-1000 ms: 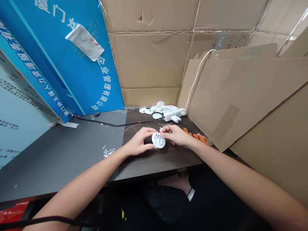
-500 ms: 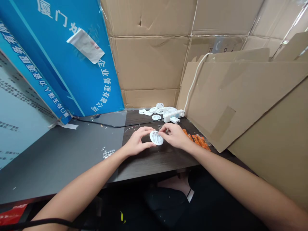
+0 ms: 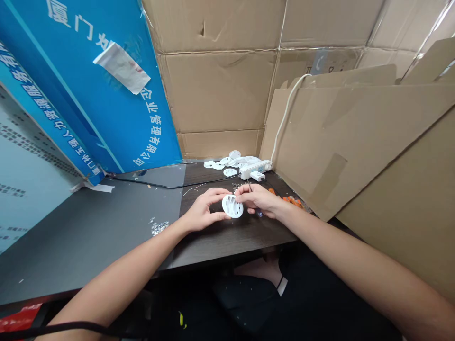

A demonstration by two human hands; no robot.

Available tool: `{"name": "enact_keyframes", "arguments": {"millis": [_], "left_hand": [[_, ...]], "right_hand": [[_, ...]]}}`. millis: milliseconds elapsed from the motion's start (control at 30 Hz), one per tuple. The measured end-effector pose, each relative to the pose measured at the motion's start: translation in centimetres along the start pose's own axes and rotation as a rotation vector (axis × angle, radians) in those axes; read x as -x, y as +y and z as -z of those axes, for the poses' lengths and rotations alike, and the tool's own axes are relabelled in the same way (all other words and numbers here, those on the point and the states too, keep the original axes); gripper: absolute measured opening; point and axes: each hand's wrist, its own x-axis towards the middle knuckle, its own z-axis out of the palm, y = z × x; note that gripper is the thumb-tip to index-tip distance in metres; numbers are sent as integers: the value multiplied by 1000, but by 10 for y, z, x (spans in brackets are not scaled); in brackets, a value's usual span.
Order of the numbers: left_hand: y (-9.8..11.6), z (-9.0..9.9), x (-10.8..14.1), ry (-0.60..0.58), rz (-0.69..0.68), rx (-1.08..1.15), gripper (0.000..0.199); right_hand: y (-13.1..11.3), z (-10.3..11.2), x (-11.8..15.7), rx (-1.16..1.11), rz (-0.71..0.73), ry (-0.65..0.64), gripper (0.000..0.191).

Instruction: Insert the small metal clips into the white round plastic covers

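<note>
White round piece [image 3: 232, 210] is up in the hands, over the dark part of the table [image 3: 220, 241], nearer the front edge than the back edge. Left hand [image 3: 204, 211] holds it by the left side, forefinger at the upper rim, thumb at the lower rim, gap between them filled by the piece. Right hand [image 3: 262, 200] is at the upper right of the same piece, thumb and forefinger narrow, fingertips overlapping the rim; cannot tell if something small is pinched there. Key relation: piece lies between the hands, to the left and slightly below the right fingertips; both hands at it, neither clearly nearer. Near-round, so no real long axis; ribbed hollow side faces the camera, tilted. White discs [image 3: 230, 172] and a power strip [image 3: 253, 169] lie near the back edge, orange pieces [image 3: 293, 201] by the right edge behind the right forearm, small silvery parts [image 3: 159, 228] on the grey part, left of the left hand.
</note>
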Motion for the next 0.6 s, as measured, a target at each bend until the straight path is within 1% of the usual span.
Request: {"name": "enact_keyframes", "arguments": {"millis": [67,133,233,333,467,600], "left_hand": [[0,0,-1,3,5,1,49],[0,0,-1,11,5,3,49],[0,-1,-1,17,11,11,47],[-1,-2,-1,35,23,30,45],[-1,-2,-1,14,46,48,53],[-4,-2,-2,-39,66,84,60]], "right_hand": [[2,1,-1,-35,-1,-30,25],[5,0,-3,-20,29,-42,27],[9,-2,-6,111,128,-9,29],[11,-5,-8,203,180,33,30],[13,-6,-10,141,176,40,30],[17,-5,-11,118,118,50,30]]}}
